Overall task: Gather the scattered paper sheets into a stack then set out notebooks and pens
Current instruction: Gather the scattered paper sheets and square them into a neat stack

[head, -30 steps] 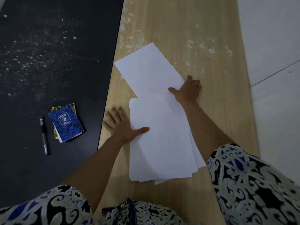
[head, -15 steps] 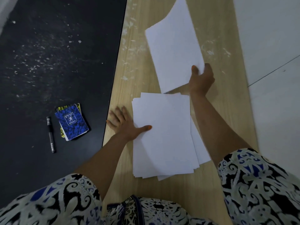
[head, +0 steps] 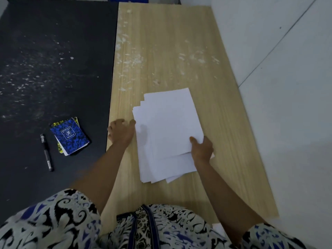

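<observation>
A loose stack of white paper sheets (head: 167, 133) lies on the light wooden table (head: 179, 60), its edges fanned out at the top left and bottom. My right hand (head: 202, 150) grips the right edge of the top sheet, thumb on top. My left hand (head: 122, 131) rests on the table against the stack's left edge, its fingers blurred. On the black surface (head: 53, 60) to the left lie a blue notebook (head: 70, 136) on top of a yellow one (head: 60, 150), with a black pen (head: 47, 152) beside them.
The wooden table ends at a white floor (head: 287, 105) on the right. White specks mark the far part of both surfaces. A small white corner of paper (head: 218, 229) shows near my right arm at the table's near edge.
My right hand carried the lifted sheet back from the far side and laid it on top of the stack. My left hand slid from the stack's top to its left edge.
</observation>
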A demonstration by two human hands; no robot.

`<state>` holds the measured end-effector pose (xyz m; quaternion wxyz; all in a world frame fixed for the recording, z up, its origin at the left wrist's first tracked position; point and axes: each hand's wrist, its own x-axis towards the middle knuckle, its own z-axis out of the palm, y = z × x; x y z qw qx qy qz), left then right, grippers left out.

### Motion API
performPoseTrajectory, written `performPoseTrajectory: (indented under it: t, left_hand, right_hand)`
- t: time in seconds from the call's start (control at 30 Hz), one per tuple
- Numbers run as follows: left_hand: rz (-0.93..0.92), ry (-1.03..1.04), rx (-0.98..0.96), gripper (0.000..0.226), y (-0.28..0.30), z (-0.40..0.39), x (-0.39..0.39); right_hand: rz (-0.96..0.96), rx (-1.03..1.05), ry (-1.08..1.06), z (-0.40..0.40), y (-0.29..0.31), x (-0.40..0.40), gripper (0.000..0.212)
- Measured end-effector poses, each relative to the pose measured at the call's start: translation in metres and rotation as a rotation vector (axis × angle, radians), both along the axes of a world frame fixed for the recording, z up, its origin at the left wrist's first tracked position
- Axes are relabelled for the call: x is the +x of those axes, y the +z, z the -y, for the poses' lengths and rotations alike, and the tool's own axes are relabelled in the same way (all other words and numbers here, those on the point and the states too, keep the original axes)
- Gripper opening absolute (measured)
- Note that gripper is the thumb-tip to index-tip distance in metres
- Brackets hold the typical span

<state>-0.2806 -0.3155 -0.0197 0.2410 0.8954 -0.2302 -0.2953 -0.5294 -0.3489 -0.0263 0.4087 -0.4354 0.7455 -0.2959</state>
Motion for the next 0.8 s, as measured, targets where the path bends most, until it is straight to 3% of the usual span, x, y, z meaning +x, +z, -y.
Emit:
performPoseTrajectory:
  t: [0.13, 0.23, 0.33, 0.5, 0.8]
  left_hand:
    - [-0.122, 0.072, -0.041, 0.052, -0.005, -0.027, -0.031]
    - [-0.187, 0.081, -0.086, 0.054, -0.008, -0.042, -0.044]
    - [-0.208, 0.147, -0.066, 0.062, -0.003, -0.047, -0.049]
    - [-0.302, 0.085, -0.047, 0.064, 0.000, -0.053, -0.056]
    - [-0.322, -0.061, -0.055, 0.064, -0.002, -0.069, -0.061]
  right_hand:
    - [-0.243, 0.121, 0.047, -0.021, 0.007, -0.010, 0.043]
    - [-0.508, 0.069, 0.031, -0.024, 0.013, -0.017, 0.061]
    - [-0.483, -0.014, 0.113, -0.010, 0.012, -0.025, 0.066]
    - [-0.517, 0.108, 0.477, 0.009, 0.009, -0.030, 0.083]
    - [-0.639, 0.296, 0.535, 0.007, 0.014, -0.024, 0.090]
